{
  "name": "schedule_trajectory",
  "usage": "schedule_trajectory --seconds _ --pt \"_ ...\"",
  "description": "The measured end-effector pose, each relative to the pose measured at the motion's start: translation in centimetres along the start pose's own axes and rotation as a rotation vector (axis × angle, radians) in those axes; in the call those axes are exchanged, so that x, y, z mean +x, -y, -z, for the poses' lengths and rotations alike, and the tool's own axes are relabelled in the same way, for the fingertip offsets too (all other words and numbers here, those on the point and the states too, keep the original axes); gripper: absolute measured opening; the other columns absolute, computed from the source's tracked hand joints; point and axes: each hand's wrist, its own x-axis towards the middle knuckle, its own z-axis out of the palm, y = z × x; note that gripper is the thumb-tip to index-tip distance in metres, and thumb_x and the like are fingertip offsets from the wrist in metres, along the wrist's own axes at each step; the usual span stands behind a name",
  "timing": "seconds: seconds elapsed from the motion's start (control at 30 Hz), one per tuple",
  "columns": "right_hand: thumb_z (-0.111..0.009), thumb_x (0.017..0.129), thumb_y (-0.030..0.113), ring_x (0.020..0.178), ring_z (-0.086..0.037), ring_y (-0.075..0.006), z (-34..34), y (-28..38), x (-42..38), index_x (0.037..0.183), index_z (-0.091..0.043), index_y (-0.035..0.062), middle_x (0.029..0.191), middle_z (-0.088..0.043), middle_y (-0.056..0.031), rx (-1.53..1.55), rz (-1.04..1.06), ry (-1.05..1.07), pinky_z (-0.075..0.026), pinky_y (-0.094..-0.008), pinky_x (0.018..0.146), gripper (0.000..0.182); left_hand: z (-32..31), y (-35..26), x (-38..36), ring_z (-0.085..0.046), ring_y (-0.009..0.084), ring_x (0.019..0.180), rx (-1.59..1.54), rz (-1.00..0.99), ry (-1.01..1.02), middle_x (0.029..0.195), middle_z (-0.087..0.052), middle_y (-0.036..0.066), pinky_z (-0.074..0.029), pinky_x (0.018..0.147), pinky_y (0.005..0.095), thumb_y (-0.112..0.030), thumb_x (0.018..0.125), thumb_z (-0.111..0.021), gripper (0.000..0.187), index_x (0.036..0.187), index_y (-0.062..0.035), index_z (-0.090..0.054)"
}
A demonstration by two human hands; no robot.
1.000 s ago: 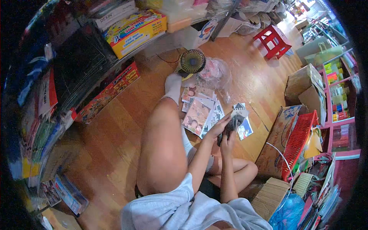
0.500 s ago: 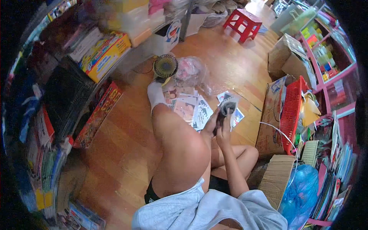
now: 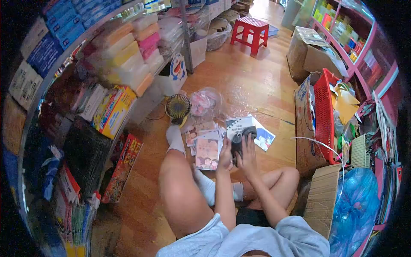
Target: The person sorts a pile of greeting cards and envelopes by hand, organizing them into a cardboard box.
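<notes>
A small white notebook (image 3: 233,125) with a printed spiral-like edge and dark lettering is between my hands, above the floor in front of my crossed leg. My left hand (image 3: 225,156) grips its lower left side. A dark grey cloth (image 3: 249,133) is bunched over the notebook's right and lower part. My right hand (image 3: 247,157) presses this cloth against the cover, fingers stretched over it. Just left of my hands lie several printed notebooks, a pink one with cartoon faces (image 3: 207,152) on top. To the right is a white-and-blue cartoon cover (image 3: 264,139).
A small round fan (image 3: 177,106) stands by my foot, beside a clear plastic bag (image 3: 205,102) with pink contents. Stocked shelves (image 3: 128,100) line the left. On the right are a red basket (image 3: 326,115), cardboard boxes (image 3: 319,188) and a blue bag (image 3: 353,205). A red stool (image 3: 250,34) stands farther back.
The view has shifted, showing more shelving on the left. My right hand and the dark cloth have moved over the notebook's cover. My left hand keeps its hold.
</notes>
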Motion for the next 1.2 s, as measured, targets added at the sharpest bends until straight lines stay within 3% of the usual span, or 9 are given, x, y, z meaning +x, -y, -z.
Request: schedule_trajectory --seconds 0.17,0.37,0.5,0.63,0.73,0.77,0.9,1.0,1.2 --pt "-0.042 0.083 0.026 0.081 -0.052 -0.0153 2.4 -3.0 3.8 0.109 -0.043 -0.0012 0.094 -0.054 -0.0087 0.816 -0.673 -0.063 -0.041 -0.0257 0.072 0.038 1.0 -0.1 0.9 -0.048 0.0126 0.091 0.138 0.178 0.070 0.106 -0.048 0.008 -0.040 0.075 0.0240 -0.018 0.083 -0.046 0.043 0.120 -0.0027 -0.030" --pt "-0.043 0.081 0.029 0.072 -0.055 -0.0182 2.0 -5.2 3.9 0.097 -0.050 0.0014 0.086 -0.056 -0.0098 1.580 -0.889 0.060 -0.046 -0.0282 0.065 0.033 0.1 1.3 0.9 -0.050 0.0131 0.088 0.556 0.128 0.081 0.098 -0.053 0.007 -0.039 0.076 0.0242 -0.022 0.079 -0.052 0.039 0.109 0.0004 -0.040" --pt "-0.034 0.085 0.031 0.083 -0.054 -0.0169 -1.7 -2.9 0.6 0.110 -0.044 0.0037 0.096 -0.054 -0.0077 1.195 -1.050 0.326 -0.044 -0.0280 0.073 0.039 4.1 6.0 3.2 -0.052 0.0140 0.078 0.547 0.024 -0.139 0.092 -0.054 0.007 -0.043 0.066 0.0258 -0.031 0.084 -0.040 0.038 0.111 -0.0038 -0.039" --pt "-0.030 0.088 0.022 0.098 -0.041 -0.0111 -2.7 1.5 -3.0 0.118 -0.036 0.0024 0.109 -0.046 -0.0075 0.703 -0.617 0.355 -0.032 -0.0222 0.084 0.037 8.5 4.6 4.2 -0.053 0.0176 0.073 -0.152 0.029 0.023 0.089 -0.054 0.008 -0.043 0.064 0.0245 -0.033 0.082 -0.043 0.041 0.102 0.0036 -0.044" --pt "-0.034 0.086 0.021 0.090 -0.046 -0.0114 -2.5 1.8 -5.0 0.112 -0.042 0.0025 0.102 -0.050 -0.0063 0.928 -0.480 0.360 -0.036 -0.0229 0.078 0.033 9.4 4.2 4.9 -0.051 0.0254 0.085 0.771 -0.452 -0.635 0.097 -0.050 0.016 -0.040 0.073 0.0321 -0.032 0.078 -0.051 0.048 0.107 0.0046 -0.039" --pt "-0.036 0.085 0.022 0.084 -0.048 -0.0115 -2.4 1.8 -5.1 0.106 -0.045 0.0025 0.095 -0.051 -0.0055 1.104 -0.757 0.330 -0.038 -0.0232 0.074 0.030 8.5 2.8 3.9 -0.049 0.0283 0.090 1.007 -0.620 -0.742 0.102 -0.047 0.020 -0.038 0.077 0.0339 -0.032 0.076 -0.053 0.051 0.109 0.0045 -0.037" --pt "-0.041 0.083 0.023 0.066 -0.050 -0.0118 -1.9 -0.6 -3.5 0.092 -0.051 0.0036 0.078 -0.054 -0.0031 1.336 -1.077 0.039 -0.042 -0.0238 0.060 0.024 8.0 -1.0 1.2 -0.038 0.0335 0.107 1.365 -0.359 -0.804 0.109 -0.044 0.023 -0.028 0.090 0.0343 -0.015 0.068 -0.060 0.055 0.112 0.0041 -0.034" --pt "-0.040 0.083 0.024 0.063 -0.050 -0.0096 0.3 -3.6 -0.7 0.092 -0.052 0.0047 0.076 -0.054 -0.0040 1.269 -1.090 -0.051 -0.041 -0.0214 0.057 0.025 11.3 0.1 1.5 -0.022 0.0434 0.113 1.760 -0.074 -1.029 0.122 -0.024 0.028 -0.017 0.088 0.0550 -0.036 0.067 -0.054 0.063 0.119 -0.0069 -0.033" --pt "-0.053 0.075 0.018 0.071 -0.051 -0.0124 5.5 -9.9 0.8 0.100 -0.049 0.0010 0.085 -0.054 -0.0061 1.003 -0.884 -0.274 -0.042 -0.0238 0.063 0.031 3.8 1.3 3.2 -0.031 0.0383 0.109 1.754 -0.189 -0.645 0.116 -0.033 0.026 -0.024 0.087 0.0494 -0.031 0.068 -0.055 0.051 0.109 -0.0043 -0.043"
